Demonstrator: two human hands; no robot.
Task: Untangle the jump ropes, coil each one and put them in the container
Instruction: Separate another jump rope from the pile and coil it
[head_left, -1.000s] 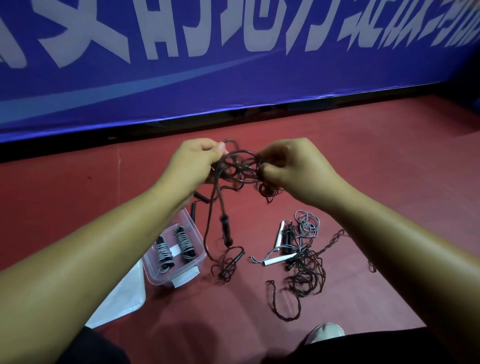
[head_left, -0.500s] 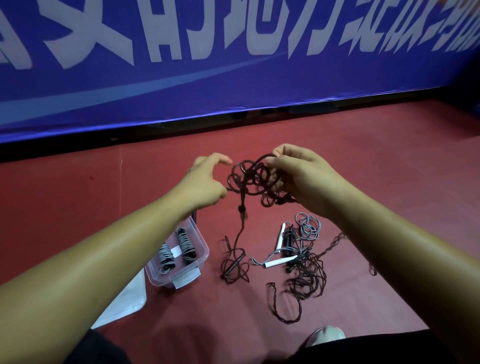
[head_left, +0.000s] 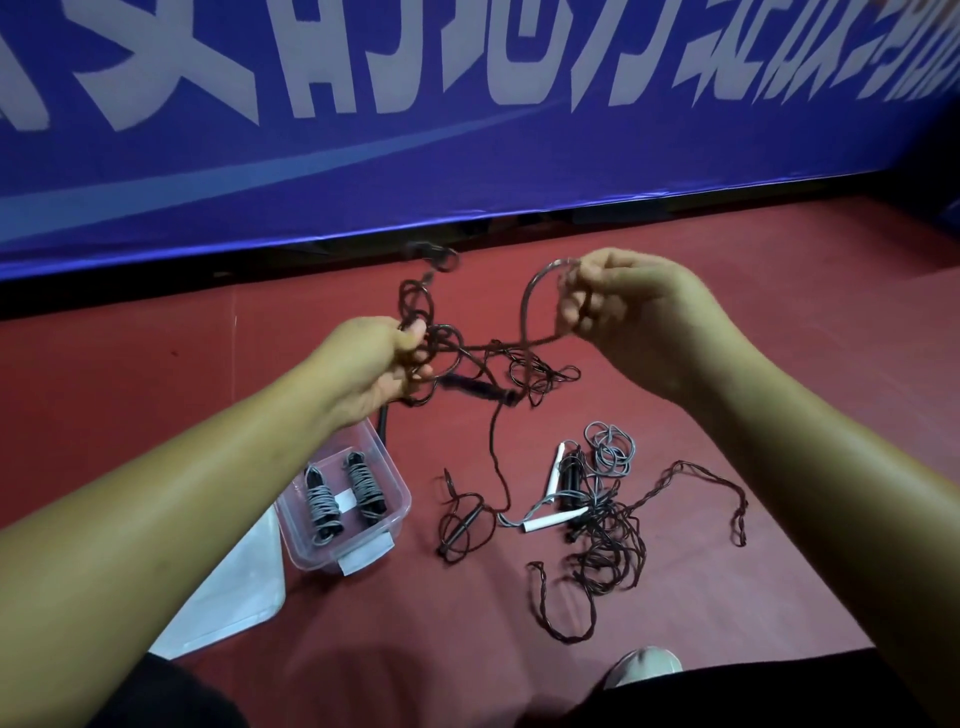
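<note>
Both hands hold a tangled dark jump rope (head_left: 488, 358) in the air. My left hand (head_left: 374, 369) grips a bunch of its loops, and my right hand (head_left: 628, 312) pinches one large loop higher up. A black handle (head_left: 475, 388) hangs between them, and a strand drops to another handle (head_left: 460, 525) on the floor. A second tangle (head_left: 605, 540) of dark and grey rope with white handles lies on the floor to the right. A clear plastic container (head_left: 311, 556) at lower left holds two coiled ropes (head_left: 343, 493).
A white lid (head_left: 228, 597) lies flat beside the container on the red floor (head_left: 779, 249). A blue banner (head_left: 467, 130) with white lettering runs along the back. A shoe tip (head_left: 644, 665) shows at the bottom edge.
My hands have moved apart, the right one up and to the right, stretching the rope bundle open. A handle now hangs between them.
</note>
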